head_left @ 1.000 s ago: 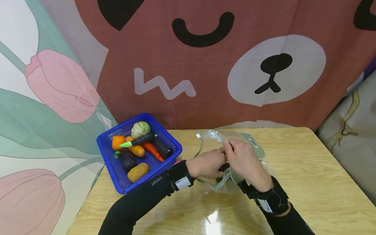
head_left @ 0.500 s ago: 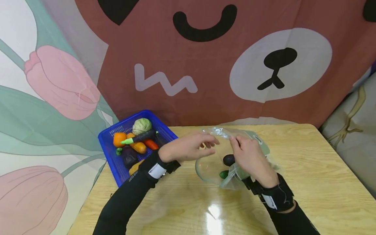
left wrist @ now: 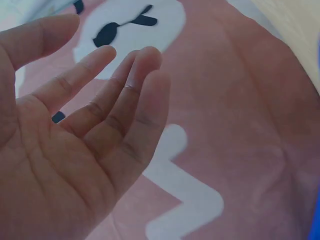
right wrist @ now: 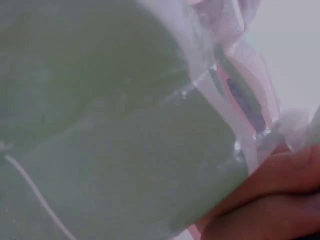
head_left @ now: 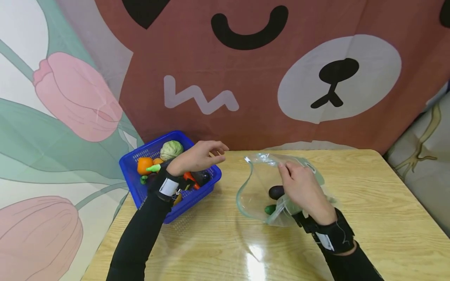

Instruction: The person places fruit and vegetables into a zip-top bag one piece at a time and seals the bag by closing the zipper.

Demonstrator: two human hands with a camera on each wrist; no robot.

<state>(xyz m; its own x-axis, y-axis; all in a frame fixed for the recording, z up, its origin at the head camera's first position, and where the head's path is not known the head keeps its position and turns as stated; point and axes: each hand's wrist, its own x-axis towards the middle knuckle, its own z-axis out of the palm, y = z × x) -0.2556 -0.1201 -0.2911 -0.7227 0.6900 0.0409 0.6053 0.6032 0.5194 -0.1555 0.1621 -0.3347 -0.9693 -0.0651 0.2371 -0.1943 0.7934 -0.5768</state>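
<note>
My left hand (head_left: 200, 155) hovers over the right part of the blue basket (head_left: 191, 207), fingers loosely spread and holding nothing; its palm (left wrist: 55, 165) faces the left wrist camera. My right hand (head_left: 305, 188) grips the upper edge of a clear and green plastic bag (head_left: 258, 175), whose mouth gapes toward the left. Inside the bag lie a dark, rounded vegetable (head_left: 276, 192) and a green one (head_left: 270, 209), both partly hidden. Close up in the right wrist view, the bag's green panel (right wrist: 120, 130) covers most of the frame, with curled fingers (right wrist: 270, 200) at its lower right.
In the basket are a cabbage (head_left: 171, 150), an orange pepper (head_left: 144, 166), a red chilli or carrot (head_left: 190, 177) and a dark eggplant (head_left: 201, 178); my left arm hides others. A printed cloth (head_left: 197, 128) hangs behind the wooden table (head_left: 218, 249).
My left hand has come away from the bag and moved left over the basket. The right hand keeps its grip on the bag, whose contents now show through the mouth.
</note>
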